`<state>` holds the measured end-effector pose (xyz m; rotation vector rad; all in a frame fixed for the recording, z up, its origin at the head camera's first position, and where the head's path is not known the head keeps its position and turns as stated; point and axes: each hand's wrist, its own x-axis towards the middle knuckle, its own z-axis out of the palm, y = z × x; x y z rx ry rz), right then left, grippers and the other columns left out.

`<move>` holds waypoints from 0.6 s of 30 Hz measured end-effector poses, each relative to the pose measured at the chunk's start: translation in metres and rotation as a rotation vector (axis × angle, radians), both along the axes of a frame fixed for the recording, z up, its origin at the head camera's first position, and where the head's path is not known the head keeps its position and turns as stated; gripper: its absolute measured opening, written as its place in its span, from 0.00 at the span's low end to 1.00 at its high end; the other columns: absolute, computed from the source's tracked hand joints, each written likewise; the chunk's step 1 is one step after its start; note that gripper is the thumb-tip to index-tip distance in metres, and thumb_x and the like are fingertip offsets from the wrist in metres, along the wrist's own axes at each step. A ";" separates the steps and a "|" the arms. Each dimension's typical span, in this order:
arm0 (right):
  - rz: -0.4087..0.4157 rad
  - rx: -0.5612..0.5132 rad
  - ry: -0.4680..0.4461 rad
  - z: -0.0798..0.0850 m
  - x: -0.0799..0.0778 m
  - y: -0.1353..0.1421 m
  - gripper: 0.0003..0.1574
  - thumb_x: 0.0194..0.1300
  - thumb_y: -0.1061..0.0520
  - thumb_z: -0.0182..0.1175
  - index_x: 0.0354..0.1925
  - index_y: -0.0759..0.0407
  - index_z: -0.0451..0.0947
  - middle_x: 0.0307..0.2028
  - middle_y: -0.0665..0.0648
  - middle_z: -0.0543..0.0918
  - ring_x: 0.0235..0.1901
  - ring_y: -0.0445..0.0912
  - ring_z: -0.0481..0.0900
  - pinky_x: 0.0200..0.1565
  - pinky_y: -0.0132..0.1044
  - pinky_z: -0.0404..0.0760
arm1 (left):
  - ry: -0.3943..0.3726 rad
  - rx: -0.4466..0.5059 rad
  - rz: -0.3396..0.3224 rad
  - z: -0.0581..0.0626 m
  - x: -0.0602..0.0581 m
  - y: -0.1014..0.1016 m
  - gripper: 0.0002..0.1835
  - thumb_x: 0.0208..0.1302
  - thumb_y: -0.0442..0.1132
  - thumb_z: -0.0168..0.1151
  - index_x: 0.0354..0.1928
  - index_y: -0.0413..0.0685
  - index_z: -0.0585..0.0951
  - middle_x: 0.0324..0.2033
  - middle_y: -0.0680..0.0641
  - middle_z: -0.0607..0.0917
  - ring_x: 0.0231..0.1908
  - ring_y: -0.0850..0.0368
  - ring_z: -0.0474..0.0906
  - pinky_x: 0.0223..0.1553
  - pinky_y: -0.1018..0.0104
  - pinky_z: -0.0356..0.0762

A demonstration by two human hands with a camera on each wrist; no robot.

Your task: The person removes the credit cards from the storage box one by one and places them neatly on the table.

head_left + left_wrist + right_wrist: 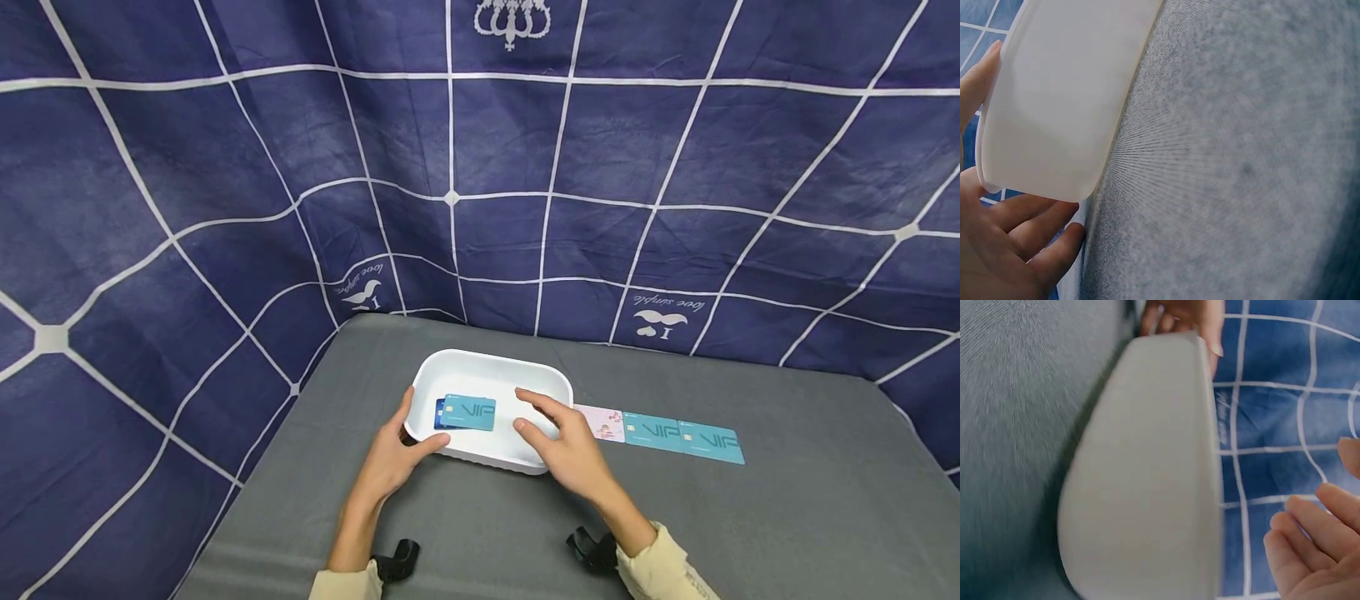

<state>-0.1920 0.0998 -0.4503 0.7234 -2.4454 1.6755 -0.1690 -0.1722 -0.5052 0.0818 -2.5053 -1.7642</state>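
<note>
A white plastic tub [517, 377] stands on the grey surface. Inside it a teal VIP card [472, 412] overlaps a dark blue card [438, 415]. My left hand [388, 462] holds the tub at its left end, thumb on the near rim and fingers round the end wall; the left wrist view shows those fingers [1054, 250] by the lower corner. Over the tub's right end hovers my right hand [573, 454], its thumb and fingers spread apart with nothing between them. In the right wrist view its fingers [1316, 537] stay clear of the tub wall.
To the right of the tub, a pink patterned card [606, 423] and two teal VIP cards [651, 433] lie in a row. The grey surface [810, 450] extends farther right. A blue curtain [600, 167] with white lines hangs behind and at the left.
</note>
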 end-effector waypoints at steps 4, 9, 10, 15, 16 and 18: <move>-0.022 0.081 0.042 -0.005 -0.010 -0.019 0.21 0.64 0.58 0.67 0.56 0.58 0.82 0.54 0.54 0.83 0.57 0.51 0.78 0.58 0.50 0.73 | -0.010 -0.003 0.005 0.000 -0.001 0.002 0.60 0.52 0.48 0.78 0.78 0.41 0.49 0.74 0.39 0.57 0.70 0.45 0.58 0.67 0.50 0.58; -0.024 0.237 0.088 -0.002 -0.034 -0.035 0.22 0.63 0.57 0.67 0.55 0.63 0.81 0.51 0.59 0.84 0.54 0.54 0.80 0.55 0.51 0.75 | -0.021 -0.037 0.003 0.003 -0.003 0.002 0.59 0.53 0.50 0.77 0.78 0.43 0.49 0.73 0.38 0.58 0.70 0.45 0.59 0.66 0.49 0.59; -0.019 0.264 0.085 -0.002 -0.039 -0.038 0.23 0.63 0.56 0.66 0.55 0.64 0.81 0.52 0.60 0.84 0.54 0.55 0.80 0.55 0.51 0.75 | -0.022 -0.035 0.003 0.003 -0.003 0.002 0.59 0.53 0.50 0.77 0.78 0.43 0.49 0.73 0.39 0.58 0.70 0.46 0.59 0.66 0.49 0.59; 0.018 0.340 0.044 -0.013 -0.056 -0.058 0.28 0.64 0.55 0.65 0.60 0.64 0.77 0.55 0.61 0.82 0.56 0.57 0.78 0.57 0.52 0.72 | -0.018 -0.028 0.001 0.004 0.000 0.000 0.59 0.53 0.48 0.77 0.78 0.43 0.48 0.72 0.38 0.60 0.69 0.46 0.61 0.65 0.50 0.61; 0.029 0.349 0.027 -0.017 -0.058 -0.061 0.29 0.64 0.55 0.65 0.60 0.65 0.76 0.56 0.61 0.81 0.57 0.57 0.77 0.58 0.52 0.72 | -0.017 -0.031 -0.001 0.004 0.000 0.000 0.59 0.53 0.48 0.77 0.78 0.42 0.48 0.72 0.38 0.60 0.69 0.46 0.61 0.64 0.50 0.62; 0.059 0.387 -0.004 -0.027 -0.060 -0.065 0.31 0.65 0.53 0.65 0.63 0.65 0.74 0.58 0.62 0.80 0.59 0.57 0.75 0.60 0.51 0.71 | -0.015 -0.035 -0.005 0.003 0.001 0.000 0.59 0.53 0.48 0.77 0.78 0.42 0.48 0.72 0.37 0.61 0.68 0.46 0.62 0.64 0.50 0.62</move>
